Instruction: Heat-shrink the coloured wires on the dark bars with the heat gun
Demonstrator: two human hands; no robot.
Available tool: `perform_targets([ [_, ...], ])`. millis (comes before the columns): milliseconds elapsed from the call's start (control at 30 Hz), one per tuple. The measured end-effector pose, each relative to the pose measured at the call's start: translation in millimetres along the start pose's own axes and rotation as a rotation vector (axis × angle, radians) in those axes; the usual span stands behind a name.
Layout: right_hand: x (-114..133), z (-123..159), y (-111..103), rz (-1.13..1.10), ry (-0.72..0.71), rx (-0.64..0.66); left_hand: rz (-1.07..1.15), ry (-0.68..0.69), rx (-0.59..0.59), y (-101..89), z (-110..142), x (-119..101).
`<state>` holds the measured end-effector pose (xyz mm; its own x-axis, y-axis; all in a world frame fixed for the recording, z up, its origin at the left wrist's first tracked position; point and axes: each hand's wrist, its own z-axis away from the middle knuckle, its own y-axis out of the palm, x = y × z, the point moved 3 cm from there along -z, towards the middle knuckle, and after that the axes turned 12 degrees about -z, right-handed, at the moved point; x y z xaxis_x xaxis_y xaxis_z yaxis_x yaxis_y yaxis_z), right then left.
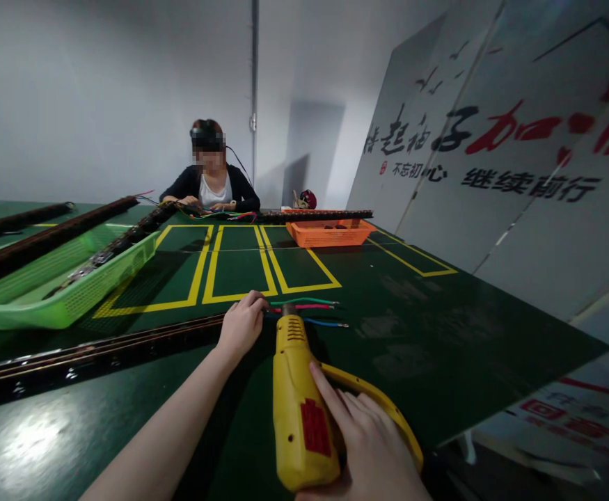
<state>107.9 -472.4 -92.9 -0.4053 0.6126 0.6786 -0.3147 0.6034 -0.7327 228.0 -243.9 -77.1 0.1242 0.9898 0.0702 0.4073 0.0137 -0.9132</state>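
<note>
A yellow heat gun [289,390] with a red vent patch lies in my right hand [369,435], which is wrapped round its handle. Its metal nozzle points away from me, toward green, pink and blue wires [312,306] with bare metal ends. My left hand [242,321] is closed on these wires where they leave the end of a long dark bar [127,353]. The bar stretches left across the green table. The nozzle hides part of the wires just right of my left fingers.
A light green basket [69,306] stands at the left, with more dark bars [53,233] across it. An orange basket [330,238] sits farther back, under another bar [317,216]. Across the green table [481,355], marked with yellow tape [239,298], a person [215,188] handles wires.
</note>
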Motion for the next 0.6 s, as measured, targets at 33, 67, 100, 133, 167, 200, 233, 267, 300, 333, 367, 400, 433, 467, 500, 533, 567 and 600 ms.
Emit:
perform_targets([
  [33,-3.7,1.3,-2.5,-0.001,0.006,-0.004,-0.003,0.000,0.007,0.3,-0.3,0.1],
  [67,-7.6,2.8,-5.2,0.000,0.015,-0.011,-0.005,-0.004,0.014,0.5,-0.7,0.3],
  [100,-11.8,4.6,-8.0,0.007,0.030,-0.022,-0.005,-0.009,0.023,0.7,-1.1,0.5],
  [133,-15.8,6.5,-10.7,0.019,0.049,-0.035,-0.003,-0.014,0.031,0.9,-1.6,0.6],
  [167,-19.5,8.5,-13.1,0.035,0.067,-0.048,0.003,-0.019,0.037,0.9,-2.1,0.6],
  [200,-22.7,10.6,-15.4,0.053,0.086,-0.071,0.010,-0.023,0.040,0.8,-2.5,0.5],
  [233,-24.9,12.6,-17.6,0.071,0.102,-0.105,0.015,-0.025,0.041,0.7,-2.9,0.4],
  [267,-26.1,14.5,-19.4,0.088,0.109,-0.144,0.016,-0.025,0.039,0.6,-3.1,0.2],
  [300,-26.4,16.1,-20.9,0.103,0.112,-0.188,0.013,-0.024,0.034,0.5,-3.2,0.0],
  [333,-25.8,17.4,-21.9,0.116,0.108,-0.231,0.009,-0.022,0.028,0.4,-3.2,-0.2],
  [367,-24.7,18.4,-22.3,0.126,0.103,-0.267,0.006,-0.020,0.023,0.5,-3.1,-0.4],
  [400,-23.4,18.9,-22.1,0.133,0.094,-0.292,0.003,-0.018,0.020,0.6,-3.0,-0.7],
  [433,-22.1,19.0,-21.2,0.140,0.084,-0.303,-0.001,-0.018,0.018,0.6,-2.9,-1.0],
  [467,-21.0,18.8,-20.0,0.148,0.074,-0.312,-0.005,-0.020,0.018,0.6,-2.9,-1.3],
  [500,-20.2,18.4,-18.4,0.158,0.065,-0.319,-0.009,-0.021,0.020,0.5,-2.9,-1.8],
  [533,-19.7,18.0,-16.5,0.169,0.059,-0.329,-0.014,-0.021,0.023,0.3,-2.8,-2.3],
  [567,-19.3,17.6,-14.5,0.179,0.053,-0.340,-0.020,-0.022,0.025,0.0,-2.8,-2.8],
  [600,-18.6,17.2,-12.2,0.189,0.039,-0.349,-0.025,-0.020,0.025,-0.3,-2.6,-3.3],
])
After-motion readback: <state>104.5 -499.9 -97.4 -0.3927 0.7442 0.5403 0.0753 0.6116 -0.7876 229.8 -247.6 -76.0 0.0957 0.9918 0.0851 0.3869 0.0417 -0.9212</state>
